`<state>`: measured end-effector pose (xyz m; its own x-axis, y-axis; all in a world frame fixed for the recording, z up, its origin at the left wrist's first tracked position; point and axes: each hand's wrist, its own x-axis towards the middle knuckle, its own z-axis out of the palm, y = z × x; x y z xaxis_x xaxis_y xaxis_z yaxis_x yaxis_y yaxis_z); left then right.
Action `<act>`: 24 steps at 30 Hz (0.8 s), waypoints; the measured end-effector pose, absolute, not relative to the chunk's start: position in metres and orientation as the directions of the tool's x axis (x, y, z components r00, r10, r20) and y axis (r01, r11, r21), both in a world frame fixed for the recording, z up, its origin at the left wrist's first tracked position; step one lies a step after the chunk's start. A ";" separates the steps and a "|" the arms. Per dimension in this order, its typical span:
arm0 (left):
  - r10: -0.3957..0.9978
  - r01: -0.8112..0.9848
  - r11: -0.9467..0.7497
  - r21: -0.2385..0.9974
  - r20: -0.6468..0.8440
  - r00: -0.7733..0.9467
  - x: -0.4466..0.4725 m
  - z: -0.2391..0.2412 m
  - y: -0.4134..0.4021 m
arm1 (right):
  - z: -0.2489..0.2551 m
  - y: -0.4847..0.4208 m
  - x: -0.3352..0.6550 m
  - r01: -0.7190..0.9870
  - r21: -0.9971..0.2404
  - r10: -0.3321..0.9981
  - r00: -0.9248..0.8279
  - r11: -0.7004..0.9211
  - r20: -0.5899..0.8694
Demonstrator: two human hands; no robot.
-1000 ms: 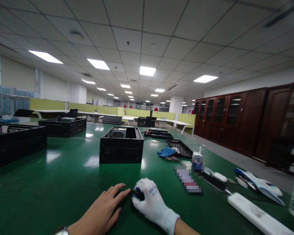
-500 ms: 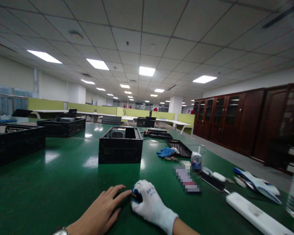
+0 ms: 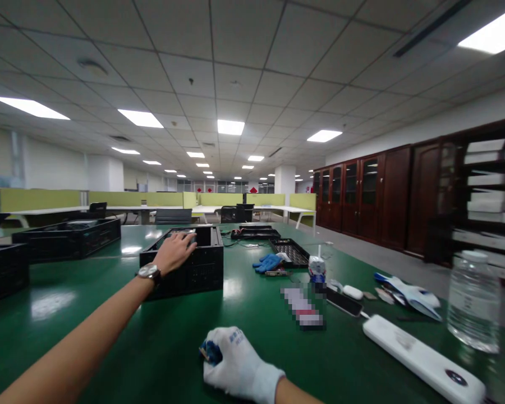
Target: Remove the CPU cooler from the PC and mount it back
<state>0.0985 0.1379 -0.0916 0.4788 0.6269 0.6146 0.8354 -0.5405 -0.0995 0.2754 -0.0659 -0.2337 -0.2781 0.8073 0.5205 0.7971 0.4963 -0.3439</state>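
My bare left hand (image 3: 174,252), with a wristwatch (image 3: 148,272), is stretched out over the near top edge of a black open-topped case (image 3: 196,269) on the green table (image 3: 109,336). Its fingers lie spread on the rim. My right hand (image 3: 235,363) wears a white glove and rests on the table close to me. Its fingers are curled around a small dark blue object (image 3: 210,352) that I cannot make out.
Black crates (image 3: 67,238) stand at the left. A pair of blue gloves (image 3: 268,262), a black tray (image 3: 292,251), a small bottle (image 3: 317,268), a white power strip (image 3: 421,359), a water bottle (image 3: 473,300) and loose papers (image 3: 408,294) lie to the right. Dark wooden cabinets line the right wall.
My left hand left the spot beside my right hand and reached forward onto the black case. The view shifted right. My right hand stayed closed on the small object.
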 end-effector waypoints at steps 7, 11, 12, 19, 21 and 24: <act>0.831 0.927 -0.371 -0.050 0.427 0.356 0.111 -0.092 0.144 | -0.219 -0.068 0.306 0.675 -0.671 0.923 -0.040 0.307 0.383; 0.843 0.927 -0.356 -0.118 0.387 0.373 0.101 -0.092 0.116 | -0.213 -0.053 0.338 0.676 -0.709 0.892 0.172 0.202 0.418; 0.841 0.924 -0.358 -0.133 0.384 0.381 0.099 -0.092 0.107 | -0.212 -0.049 0.345 0.674 -0.715 0.873 0.222 0.183 0.433; 0.794 0.864 -0.478 -0.160 0.343 0.502 0.072 -0.088 -0.009 | -0.221 -0.031 0.373 0.635 -0.760 0.811 0.368 0.137 0.454; 0.792 0.850 -0.512 -0.126 0.314 0.524 0.060 -0.086 -0.055 | -0.222 -0.029 0.376 0.626 -0.766 0.808 0.371 0.148 0.458; 0.763 0.790 -0.611 -0.049 0.229 0.604 0.036 -0.095 -0.114 | -0.222 -0.030 0.378 0.603 -0.780 0.806 0.371 0.169 0.462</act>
